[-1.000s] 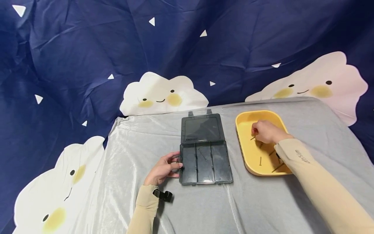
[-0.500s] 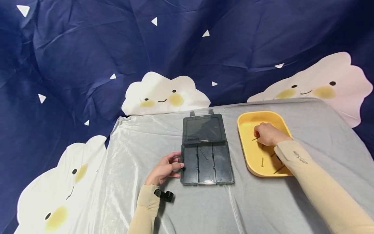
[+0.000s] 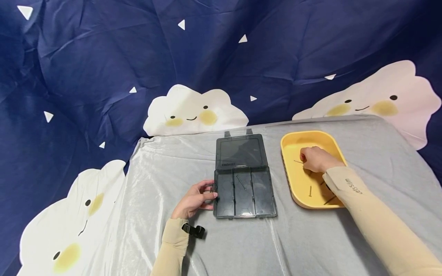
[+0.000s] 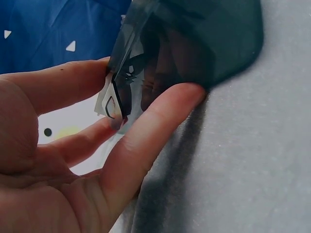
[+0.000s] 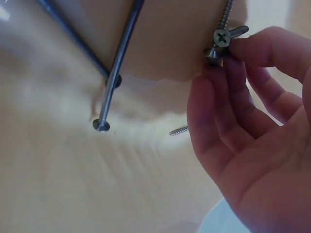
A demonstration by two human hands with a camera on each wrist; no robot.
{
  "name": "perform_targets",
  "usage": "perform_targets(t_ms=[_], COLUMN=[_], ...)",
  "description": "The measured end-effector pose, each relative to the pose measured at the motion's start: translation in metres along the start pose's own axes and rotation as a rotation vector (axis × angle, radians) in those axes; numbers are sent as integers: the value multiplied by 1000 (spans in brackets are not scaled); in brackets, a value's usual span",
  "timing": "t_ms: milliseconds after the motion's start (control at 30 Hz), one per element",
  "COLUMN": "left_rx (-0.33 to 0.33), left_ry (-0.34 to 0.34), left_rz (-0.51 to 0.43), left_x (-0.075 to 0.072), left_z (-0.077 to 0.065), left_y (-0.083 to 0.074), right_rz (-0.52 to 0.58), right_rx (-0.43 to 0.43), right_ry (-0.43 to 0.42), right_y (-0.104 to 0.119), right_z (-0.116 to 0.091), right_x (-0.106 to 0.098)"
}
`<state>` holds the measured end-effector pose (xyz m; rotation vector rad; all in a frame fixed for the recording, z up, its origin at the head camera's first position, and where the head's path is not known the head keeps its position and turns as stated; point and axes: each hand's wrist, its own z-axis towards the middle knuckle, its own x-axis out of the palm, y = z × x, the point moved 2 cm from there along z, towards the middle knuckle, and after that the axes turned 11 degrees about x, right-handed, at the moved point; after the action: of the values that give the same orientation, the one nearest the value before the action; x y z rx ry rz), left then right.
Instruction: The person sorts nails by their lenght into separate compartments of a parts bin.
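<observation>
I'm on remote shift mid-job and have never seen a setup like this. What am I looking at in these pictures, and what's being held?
There is no machine here: a person works with two bare hands. The wide picture comes from a camera on the head, looking forward and down; the two close-ups come from the wrists, one per hand.

On a grey cloth lie a dark box, its lid open, and a yellow tray. One screw lies in the box's middle compartment; more loose screws lie in the tray.

The left hand grips the box's left side. The right hand, inside the tray, pinches screws at its fingertips; exactly how many is hard to tell.
</observation>
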<state>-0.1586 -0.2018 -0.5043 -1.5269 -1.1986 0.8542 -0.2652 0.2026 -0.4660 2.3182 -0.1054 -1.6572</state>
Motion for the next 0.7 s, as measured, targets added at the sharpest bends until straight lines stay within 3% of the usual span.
perform_targets(t_ms=[267, 700], left_rx=[-6, -8], left_ry=[-10, -9], left_rz=[1, -10], left_x=[-1, -1], left_z=[-1, 0], left_y=[0, 0], right_rz=[25, 37], right_rx=[43, 60], right_ry=[44, 29], right_y=[0, -2], right_z=[1, 1], right_x=[1, 3])
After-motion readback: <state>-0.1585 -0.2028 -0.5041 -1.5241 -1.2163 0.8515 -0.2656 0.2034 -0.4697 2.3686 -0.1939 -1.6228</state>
